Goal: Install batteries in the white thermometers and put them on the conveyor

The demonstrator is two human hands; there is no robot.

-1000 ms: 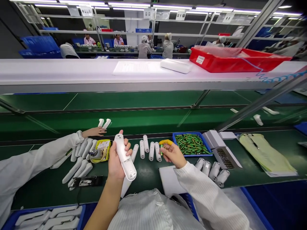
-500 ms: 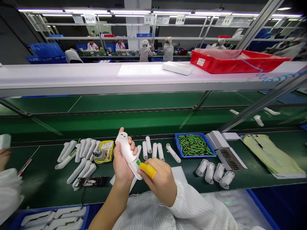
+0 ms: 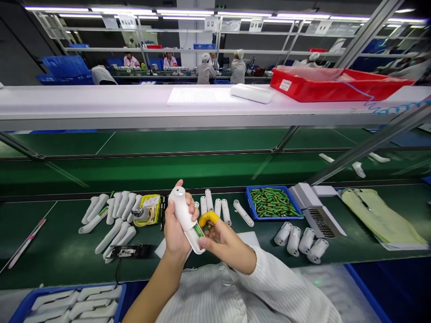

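Note:
My left hand (image 3: pixel 177 231) is wrapped round a white handheld device (image 3: pixel 183 211), tilted with its round end up and away. Its lower end is open, and a green battery (image 3: pixel 198 230) shows in the slot. My right hand (image 3: pixel 224 237), a yellow cot (image 3: pixel 208 218) on one finger, is beside that open end. The right thumb touches near the device's edge and the fingers are curled; something small and green shows among them, too hidden to name. Right of the hands, a blue tray (image 3: pixel 248 202) holds several green batteries.
White device shells (image 3: pixel 109 235) lie left, near a yellow tray (image 3: pixel 157 209) and a black fixture (image 3: pixel 129 251). White covers (image 3: pixel 242 213) and cylinders (image 3: pixel 294 241) lie right. A shelf (image 3: pixel 134 101) with a red bin (image 3: pixel 313 89) crosses ahead. A blue crate (image 3: pixel 124 298) sits lower left.
My right fingers have moved up and back from the slot and curled, showing more of the green battery. The device is turned slightly. Another person's hand and sleeve have left the left edge.

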